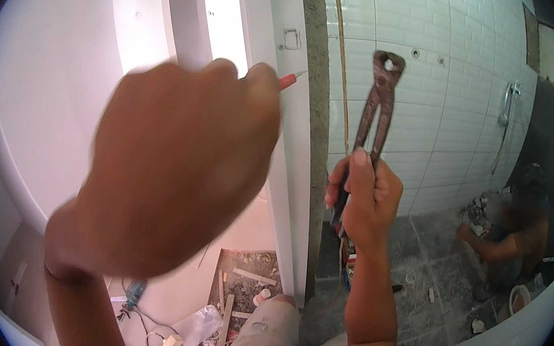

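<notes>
My left hand, large and close to the camera, is closed in a fist with its back toward me. From it sticks a red pointed tool with a thin metal tip; its kind is hard to tell because the fist hides the rest. Further right, my right hand grips a pair of rusty end-cutting pincers by the handles. The pincers stand upright, jaws at the top, in front of the tiled wall. The tip of the red tool points toward a square wall box but is apart from it.
Another person crouches on the dusty grey floor at the right, near rubble and a bucket. A wooden pole leans by the white tiles. Below lie a cable, a plastic bag and wood strips.
</notes>
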`<move>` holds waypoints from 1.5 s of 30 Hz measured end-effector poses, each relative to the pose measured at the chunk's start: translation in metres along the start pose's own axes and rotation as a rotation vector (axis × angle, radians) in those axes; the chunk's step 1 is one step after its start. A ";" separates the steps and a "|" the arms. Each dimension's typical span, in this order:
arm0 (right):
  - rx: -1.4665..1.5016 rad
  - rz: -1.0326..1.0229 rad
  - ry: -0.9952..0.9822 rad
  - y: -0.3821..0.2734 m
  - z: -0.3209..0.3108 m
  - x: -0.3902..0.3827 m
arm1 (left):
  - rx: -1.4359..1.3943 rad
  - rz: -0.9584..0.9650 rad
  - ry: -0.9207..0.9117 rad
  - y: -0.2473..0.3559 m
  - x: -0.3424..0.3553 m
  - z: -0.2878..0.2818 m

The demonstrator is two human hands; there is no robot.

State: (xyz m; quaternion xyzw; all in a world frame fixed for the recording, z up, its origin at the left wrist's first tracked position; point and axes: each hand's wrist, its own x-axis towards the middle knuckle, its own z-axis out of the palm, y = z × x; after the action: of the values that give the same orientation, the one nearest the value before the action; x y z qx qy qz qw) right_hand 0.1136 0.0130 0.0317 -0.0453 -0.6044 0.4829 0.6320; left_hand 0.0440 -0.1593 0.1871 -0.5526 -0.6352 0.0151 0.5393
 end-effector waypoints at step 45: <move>0.031 0.002 -0.124 0.005 0.003 -0.017 | -0.096 -0.032 0.110 -0.035 0.013 0.070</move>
State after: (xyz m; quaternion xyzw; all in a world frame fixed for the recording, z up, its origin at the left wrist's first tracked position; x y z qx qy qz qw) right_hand 0.1113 0.0023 0.0166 -0.0064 -0.6348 0.4948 0.5934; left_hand -0.0269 -0.1231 0.1884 -0.5676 -0.6133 -0.0545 0.5466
